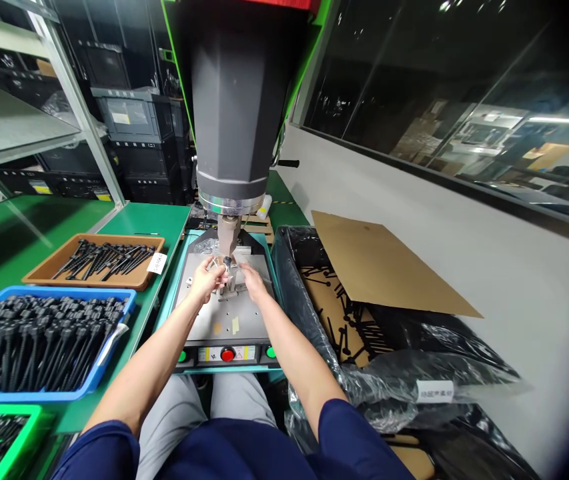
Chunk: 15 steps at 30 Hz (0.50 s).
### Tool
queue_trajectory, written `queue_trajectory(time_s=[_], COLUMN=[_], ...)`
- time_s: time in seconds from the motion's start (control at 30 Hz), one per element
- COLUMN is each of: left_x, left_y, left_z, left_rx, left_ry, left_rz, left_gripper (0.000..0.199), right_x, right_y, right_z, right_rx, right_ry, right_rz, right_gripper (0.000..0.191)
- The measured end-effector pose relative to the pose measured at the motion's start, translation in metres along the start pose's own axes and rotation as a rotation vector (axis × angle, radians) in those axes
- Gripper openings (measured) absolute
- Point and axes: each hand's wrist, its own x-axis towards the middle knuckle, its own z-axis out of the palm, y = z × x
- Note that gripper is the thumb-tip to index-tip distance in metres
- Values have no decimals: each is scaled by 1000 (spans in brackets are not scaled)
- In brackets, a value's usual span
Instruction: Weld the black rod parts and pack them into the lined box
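Observation:
My left hand (207, 279) is closed in a pinch beside a small black plastic piece (227, 262), just below the tip of the press head. Whether the piece sits in the metal fixture (229, 291) or is held only by my fingers is hard to tell. On the fixture's other side, my right hand (253, 281) reaches in with fingers stretched out; nothing shows in it. Above both hands hangs the narrow metal horn (228, 235) of a large grey machine head (231, 113). The fixture stands on a flat metal plate (204, 320).
Along the machine's front are a red button (227, 355) and green buttons (270, 351). At left, an orange tray (39, 272), a blue tray (131, 300) and a green tray (39, 420) hold black plastic parts. At right, a cardboard sheet (384, 267) partly covers a plastic-lined bin (299, 287).

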Motion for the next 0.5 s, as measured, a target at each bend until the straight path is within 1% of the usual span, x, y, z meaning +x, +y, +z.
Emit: queue_trajectory(time_s=[0.1, 0.17, 0.27, 0.33, 0.4, 0.43, 0.47, 0.5], left_x=[-2, -4, -9, -15, -27, -36, -46, -57], left_y=[0, 2, 6, 8, 5, 1, -6, -16], left_z=[0, 1, 3, -1, -13, -22, -34, -47], left_rx=[17, 22, 38, 76, 134, 167, 202, 236], left_ry=[3, 5, -2, 2, 47, 84, 137, 180], left_rz=[0, -3, -6, 1, 29, 59, 98, 156], left_gripper=[79, 79, 81, 84, 86, 85, 83, 77], right_x=[-10, -22, -48, -71, -97, -110, -124, -136], right_y=[7, 9, 9, 5, 3, 3, 6, 10], right_z=[-2, -5, -12, -21, -35, -44, -55, -66], right_rx=[-129, -206, -283, -305, -325, -350, -390, -447], right_ry=[-27, -53, -122, -183, -219, -209, -163, -91], right_rz=[-31, -50, -62, -95, -152, -183, -211, -235], right_gripper=[19, 20, 28, 30, 30, 30, 30, 29])
